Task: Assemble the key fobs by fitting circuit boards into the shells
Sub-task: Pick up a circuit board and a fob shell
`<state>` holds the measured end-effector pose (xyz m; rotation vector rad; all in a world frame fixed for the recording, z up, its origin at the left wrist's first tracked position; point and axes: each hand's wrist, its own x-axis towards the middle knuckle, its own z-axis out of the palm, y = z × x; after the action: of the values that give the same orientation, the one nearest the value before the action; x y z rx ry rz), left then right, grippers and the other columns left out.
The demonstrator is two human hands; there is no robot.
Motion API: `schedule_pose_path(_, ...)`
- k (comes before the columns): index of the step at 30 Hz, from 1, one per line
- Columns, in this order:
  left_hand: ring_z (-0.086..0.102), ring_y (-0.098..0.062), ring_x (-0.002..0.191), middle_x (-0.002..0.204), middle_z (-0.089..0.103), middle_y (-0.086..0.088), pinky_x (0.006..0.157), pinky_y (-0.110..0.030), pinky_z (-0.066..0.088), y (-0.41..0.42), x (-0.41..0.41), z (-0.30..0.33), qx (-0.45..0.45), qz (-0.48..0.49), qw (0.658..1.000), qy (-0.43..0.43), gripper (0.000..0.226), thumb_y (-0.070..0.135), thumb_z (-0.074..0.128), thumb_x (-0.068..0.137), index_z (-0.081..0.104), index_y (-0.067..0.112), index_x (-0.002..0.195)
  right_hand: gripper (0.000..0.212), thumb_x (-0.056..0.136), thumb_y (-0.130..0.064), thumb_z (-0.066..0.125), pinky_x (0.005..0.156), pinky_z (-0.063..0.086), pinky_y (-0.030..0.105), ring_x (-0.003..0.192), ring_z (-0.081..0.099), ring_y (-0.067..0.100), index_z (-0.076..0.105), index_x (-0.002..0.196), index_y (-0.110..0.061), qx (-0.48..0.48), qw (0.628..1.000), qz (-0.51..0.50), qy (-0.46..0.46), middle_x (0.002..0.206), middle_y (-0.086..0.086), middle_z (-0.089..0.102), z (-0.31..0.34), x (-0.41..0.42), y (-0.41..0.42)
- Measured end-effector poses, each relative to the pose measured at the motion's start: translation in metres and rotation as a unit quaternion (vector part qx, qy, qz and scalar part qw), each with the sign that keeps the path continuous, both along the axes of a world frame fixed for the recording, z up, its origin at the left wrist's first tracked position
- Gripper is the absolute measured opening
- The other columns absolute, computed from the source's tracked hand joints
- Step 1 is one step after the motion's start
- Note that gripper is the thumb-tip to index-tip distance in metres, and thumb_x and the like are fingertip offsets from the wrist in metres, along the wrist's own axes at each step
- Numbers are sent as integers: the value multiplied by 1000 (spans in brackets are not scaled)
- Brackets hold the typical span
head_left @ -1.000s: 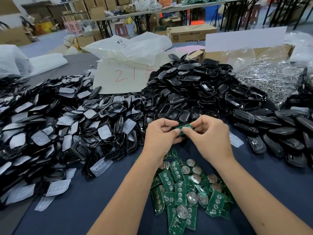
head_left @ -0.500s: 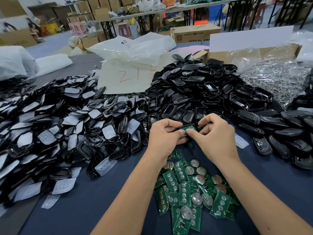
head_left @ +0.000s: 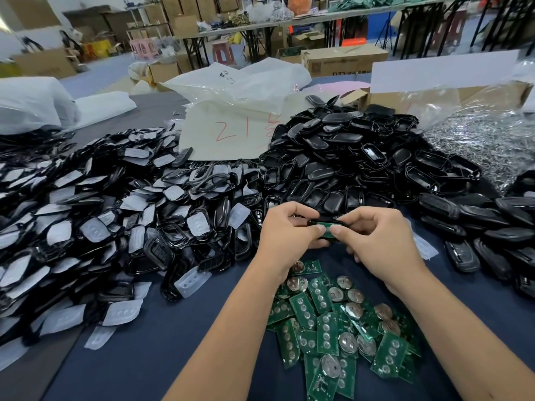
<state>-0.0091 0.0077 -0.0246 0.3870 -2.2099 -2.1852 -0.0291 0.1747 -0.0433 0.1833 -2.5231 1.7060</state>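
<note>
Two hands meet above the tabletop, just in front of the shell heaps. Left hand has its fingers curled round the left end of a black shell, thumb tip on the green circuit board sitting in it. Right hand grips the right end the same way, thumb pressing the board's right part, fingers wrapped behind the shell. Board lies inside the shell's frame; whether it is fully seated I cannot tell, the thumbs cover most of it.

Loose circuit boards are piled on the dark blue tabletop just below the hands, between the forearms, some showing round silver coin cells face up, some showing button pads.

Heap of black shells with white rubber pads fills the left side. Taller heap of plain black shells sits straight behind the hands. Row of closed black fobs lies on the right. Clear bag of small silver metal parts sits at far right, behind the fobs. Cream sheet with red "21" lies between the two heaps, white plastic bags behind it. Cardboard boxes and folding tables stand in the background.
</note>
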Motion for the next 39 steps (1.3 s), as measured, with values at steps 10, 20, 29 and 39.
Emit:
schedule_pose_path(10, 66, -10, 59, 66, 66, 9, 63, -37, 57, -11, 2, 6, -336, 69, 921, 186, 16, 25, 72, 93, 68, 24, 77, 23, 73, -42, 93, 52, 36, 11, 61, 59, -1, 74, 76, -28, 206, 974, -74, 51, 63, -16, 63, 12, 8, -3)
schedule_pose_path(20, 45, -21, 130, 130, 67, 0, 110, -29, 36, -83, -9, 13, -493, 264, 815, 151, 33, 22, 68, 94, 69, 14, 126, 8, 86, -21, 80, 63, 41, 6, 61, 58, -1, 78, 79, -19, 129, 982, 29, 134, 67, -12, 66, 58, -48, -106)
schedule_pose_path(29, 43, -25, 141, 146, 60, -7, 119, -38, 36, -90, -10, 5, -463, 292, 833, 76, 41, 18, 63, 97, 63, 3, 135, 38, 85, -42, 81, 77, 53, 26, 99, 70, 25, 77, 99, -7, 186, 978, 89, 13, 97, 9, 77, 67, -124, -225)
schedule_pose_path(39, 41, -23, 141, 147, 59, -5, 118, -35, 35, -87, -8, 5, -465, 311, 826, 67, 42, 21, 62, 97, 64, 5, 135, 32, 82, -21, 86, 72, 58, 34, 91, 72, 28, 73, 105, -2, 56, 994, 15, -94, 106, 17, 75, 57, -138, -221)
